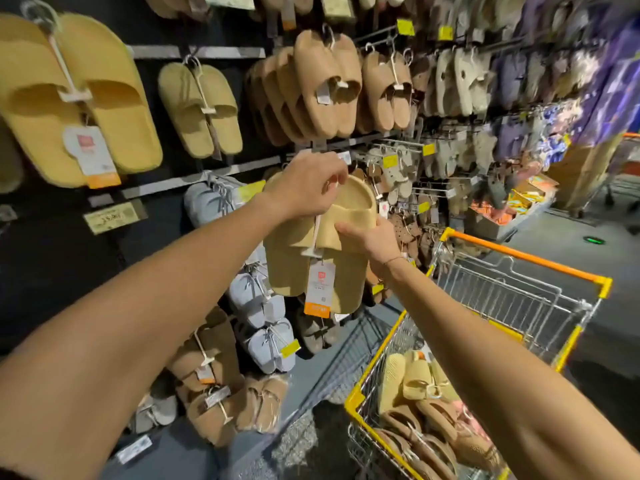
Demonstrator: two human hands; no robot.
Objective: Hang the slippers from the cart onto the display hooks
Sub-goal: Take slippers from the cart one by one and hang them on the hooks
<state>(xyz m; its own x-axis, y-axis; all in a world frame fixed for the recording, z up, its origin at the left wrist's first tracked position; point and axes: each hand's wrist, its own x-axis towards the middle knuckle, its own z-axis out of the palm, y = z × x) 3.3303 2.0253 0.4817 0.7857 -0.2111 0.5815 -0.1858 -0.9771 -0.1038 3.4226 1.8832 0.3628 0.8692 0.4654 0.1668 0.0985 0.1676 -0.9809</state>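
Observation:
A pair of pale yellow slippers on a white plastic hanger hangs in front of the display wall, a white and orange tag dangling below. My left hand pinches the top of the hanger, near a display hook that the hand hides. My right hand grips the strap of the right slipper from the side. The wire cart with yellow and orange rails stands at the lower right, holding several more yellow and tan slippers.
The dark wall carries many hung pairs: big yellow ones upper left, tan ones above my hands, light blue ones below. Brown pairs hang lower left. Grey floor runs right of the cart.

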